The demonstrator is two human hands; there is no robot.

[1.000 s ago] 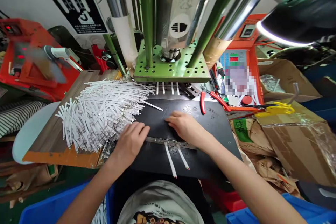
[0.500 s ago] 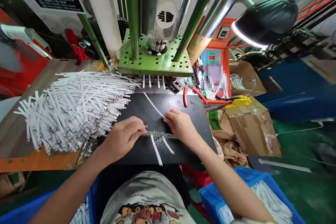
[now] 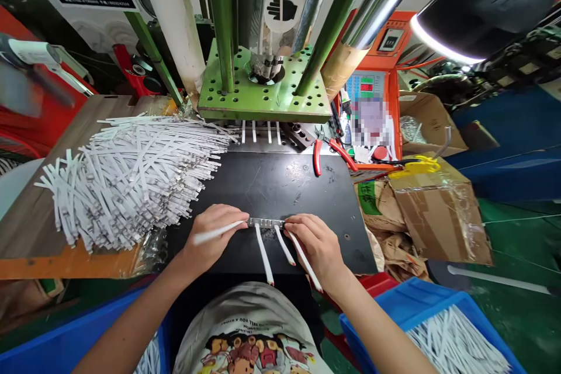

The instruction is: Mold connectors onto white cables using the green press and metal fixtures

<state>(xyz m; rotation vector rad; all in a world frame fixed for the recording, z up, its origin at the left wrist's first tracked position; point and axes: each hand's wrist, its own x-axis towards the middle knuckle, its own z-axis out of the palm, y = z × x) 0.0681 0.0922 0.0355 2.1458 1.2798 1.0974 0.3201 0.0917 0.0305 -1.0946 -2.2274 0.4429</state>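
A small metal fixture bar (image 3: 265, 222) lies on the black work plate (image 3: 280, 187). Several short white cables hang from it toward me; two of them (image 3: 265, 248) sit in its middle slots. My left hand (image 3: 213, 236) pinches one white cable (image 3: 217, 231) at the bar's left end. My right hand (image 3: 316, 245) pinches another white cable (image 3: 305, 261) at the bar's right end. Both hands rest on the plate.
A big heap of white cables (image 3: 131, 169) covers the wooden board at left. The green press (image 3: 263, 87) stands behind, with several cables under it. Red pliers (image 3: 328, 155), cardboard boxes (image 3: 438, 210), a lamp (image 3: 486, 6) and blue bins (image 3: 429, 327) are at right.
My right hand brought a white cable from the plate's middle to the bar's right end. My left hand picked up a cable too. Both hands and the bar shifted slightly nearer me.
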